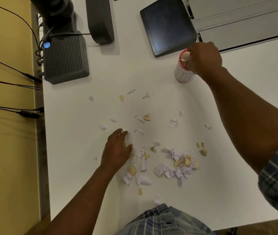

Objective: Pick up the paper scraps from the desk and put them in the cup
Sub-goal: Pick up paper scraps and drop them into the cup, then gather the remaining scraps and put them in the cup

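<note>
Plaid shirt fabric (162, 221) is filling the bottom edge, just below a stray white scrap (157, 200) lying at the near rim of the white desk (245, 102). Beyond it the paper scraps (177, 165), white and tan, are lying mostly in a loose heap in front of the person, with thinner strays scattered farther out toward the middle of the desk. The left hand (116, 150) is resting palm down at the heap's left edge, fingers together and slightly curled over a few pieces, seemingly herding them into one place so a later grab takes more at once. The right hand (202, 56) is reaching out over the mouth of the paper cup (183, 73), which is standing upright well apart from the heap, beside a dark tablet (167, 24). Its fingers are pointing down into the rim, bunched, but whether they are gripping scraps or letting go I cannot tell. Paper is already showing inside the cup, yet most of the job is remaining.
</note>
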### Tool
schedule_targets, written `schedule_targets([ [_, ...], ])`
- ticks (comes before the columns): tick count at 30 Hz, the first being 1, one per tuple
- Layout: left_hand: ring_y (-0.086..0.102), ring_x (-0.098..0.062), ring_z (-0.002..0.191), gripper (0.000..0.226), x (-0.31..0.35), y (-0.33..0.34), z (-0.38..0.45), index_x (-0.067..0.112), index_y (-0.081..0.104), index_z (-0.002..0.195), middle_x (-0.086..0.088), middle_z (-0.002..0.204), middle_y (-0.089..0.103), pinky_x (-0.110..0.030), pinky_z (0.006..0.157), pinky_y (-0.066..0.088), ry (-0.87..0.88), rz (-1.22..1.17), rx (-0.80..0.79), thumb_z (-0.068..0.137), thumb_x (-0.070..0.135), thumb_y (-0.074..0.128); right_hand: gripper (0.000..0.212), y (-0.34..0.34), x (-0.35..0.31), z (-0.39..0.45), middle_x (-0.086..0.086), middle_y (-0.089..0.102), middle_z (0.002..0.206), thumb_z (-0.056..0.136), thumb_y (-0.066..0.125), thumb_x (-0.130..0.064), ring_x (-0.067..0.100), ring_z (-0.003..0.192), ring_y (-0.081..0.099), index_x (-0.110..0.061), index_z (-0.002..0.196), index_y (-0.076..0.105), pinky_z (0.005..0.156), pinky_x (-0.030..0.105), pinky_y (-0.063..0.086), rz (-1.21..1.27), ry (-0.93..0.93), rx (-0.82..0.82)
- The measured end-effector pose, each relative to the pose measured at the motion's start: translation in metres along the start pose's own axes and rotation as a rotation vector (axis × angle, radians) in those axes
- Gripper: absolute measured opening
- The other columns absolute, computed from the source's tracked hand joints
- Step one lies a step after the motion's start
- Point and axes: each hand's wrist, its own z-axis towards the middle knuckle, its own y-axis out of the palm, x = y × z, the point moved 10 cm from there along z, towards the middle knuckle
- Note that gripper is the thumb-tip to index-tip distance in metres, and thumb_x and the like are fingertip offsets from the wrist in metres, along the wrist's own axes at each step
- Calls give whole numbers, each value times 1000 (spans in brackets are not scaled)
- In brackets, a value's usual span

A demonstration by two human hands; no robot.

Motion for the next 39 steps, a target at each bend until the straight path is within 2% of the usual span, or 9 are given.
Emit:
schedule_targets([
  [6,36,-16,134,70,2,0,-28,19,32,144,0,146,42,-26,106,31,28,-73,34,85,37,65,23,-16,-1,-91,13,67,112,88,59,-12,29,100,63,-10,110,65,86,36,54,348,-119,338],
  [11,31,-19,138,78,-1,4,-63,16,28,146,-4,149,36,-35,112,32,20,-57,31,82,40,67,25,43,8,-191,9,68,104,89,65,-18,20,82,65,-11,112,67,76,27,49,457,-121,121],
  [16,25,-20,141,82,-6,10,-97,15,24,147,-6,153,29,-38,114,31,-16,-40,14,82,41,67,41,95,10,-280,7,61,114,84,70,-31,24,99,60,-15,121,60,79,35,52,366,-146,-71],
  [19,24,-21,142,85,-13,13,-115,16,21,148,-5,154,26,-38,113,31,-71,-81,13,82,40,68,51,118,1,-325,5,53,116,80,72,-38,22,97,58,-18,124,55,66,31,52,211,-215,-158],
  [23,21,-25,142,89,-28,23,-138,14,13,148,-8,155,20,-39,113,31,-194,-134,-10,82,39,67,32,147,-28,-380,-1,54,112,88,61,-39,20,90,62,-24,116,55,65,31,50,130,-403,-362],
  [26,21,-27,142,89,-32,30,-152,15,13,148,-8,156,18,-39,112,31,-221,-122,-21,82,39,67,36,164,-52,-417,0,51,115,90,59,-38,21,95,58,-21,120,51,67,34,49,31,-607,-501],
  [31,31,-27,135,87,-35,43,-170,17,13,147,-9,150,22,-37,105,39,-204,-53,-77,82,40,66,21,176,-74,-448,9,47,118,99,41,-17,26,93,53,-9,115,53,69,40,50,-59,-810,-542],
  [36,43,-27,124,89,-43,50,-180,16,12,147,-11,140,28,-35,98,44,-243,-31,-109,81,39,67,17,174,-65,-421,11,48,109,98,39,-13,28,90,53,-5,102,55,61,36,44,-77,-716,-426],
  [39,43,-28,124,89,-46,53,-182,15,12,147,-12,141,27,-35,99,43,-252,-41,-117,81,38,68,23,164,-55,-398,12,52,115,96,43,-6,29,99,55,-5,114,58,69,39,51,-47,-639,-331],
])
